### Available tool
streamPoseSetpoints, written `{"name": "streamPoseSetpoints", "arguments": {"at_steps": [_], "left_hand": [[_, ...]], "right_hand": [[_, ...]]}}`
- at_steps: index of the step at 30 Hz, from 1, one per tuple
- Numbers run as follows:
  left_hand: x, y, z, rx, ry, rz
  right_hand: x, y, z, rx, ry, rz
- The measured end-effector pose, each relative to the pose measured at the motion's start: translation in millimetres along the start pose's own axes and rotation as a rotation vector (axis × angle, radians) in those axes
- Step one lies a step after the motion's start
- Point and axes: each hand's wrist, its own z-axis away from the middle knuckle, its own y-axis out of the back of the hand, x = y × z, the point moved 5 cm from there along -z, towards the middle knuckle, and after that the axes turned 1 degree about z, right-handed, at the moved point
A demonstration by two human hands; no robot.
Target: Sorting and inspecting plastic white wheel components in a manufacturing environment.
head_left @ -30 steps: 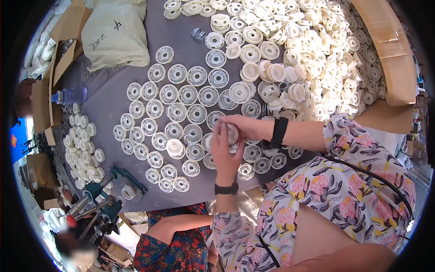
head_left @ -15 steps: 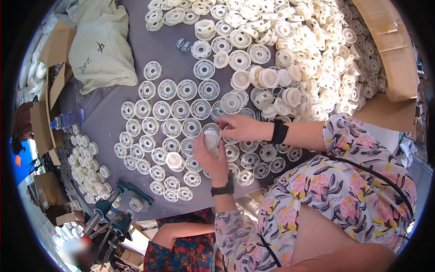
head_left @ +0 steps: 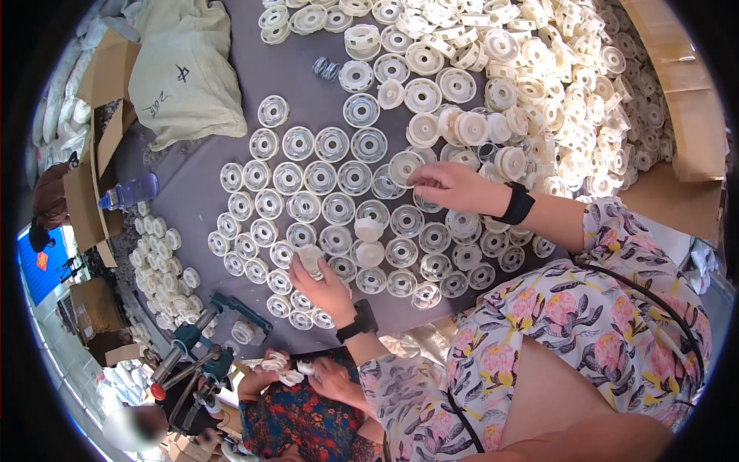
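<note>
Already, metal-lined white rings (head_left: 332, 144) stand in rows, two white caps (head_left: 368, 255) among them; a heap of white parts (head_left: 550, 92) sits unsorted. Your left hand (head_left: 323, 292) straddles another cap (head_left: 309, 257) over the rows, your right hand (head_left: 457, 188) reaches a pale disc (head_left: 403, 165); whether either grips is unclear.
</note>
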Motion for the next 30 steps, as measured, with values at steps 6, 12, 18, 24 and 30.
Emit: {"name": "streamPoseSetpoints", "arguments": {"at_steps": [6,12,18,24,30], "left_hand": [[-54.8,-2.7,7.9,-0.02,0.306,0.072],[-20.8,1.2,5.7,0.083,0.297,0.058],[21.0,-23.2,7.7,-0.002,-0.061,0.048],[26.5,-20.5,13.0,0.065,-0.049,0.048],[46.5,-16.0,-6.7,-0.037,-0.096,-0.374]], "right_hand": [[-1.2,-12.2,0.2,-0.06,-0.026,0.036],[-8.0,-29.2,1.4,-0.11,0.044,0.043],[1.7,-33.8,3.6,-0.046,0.111,0.063],[2.1,-31.9,3.4,-0.068,0.082,0.077],[-0.8,-33.0,5.9,-0.065,0.078,0.104]]}}
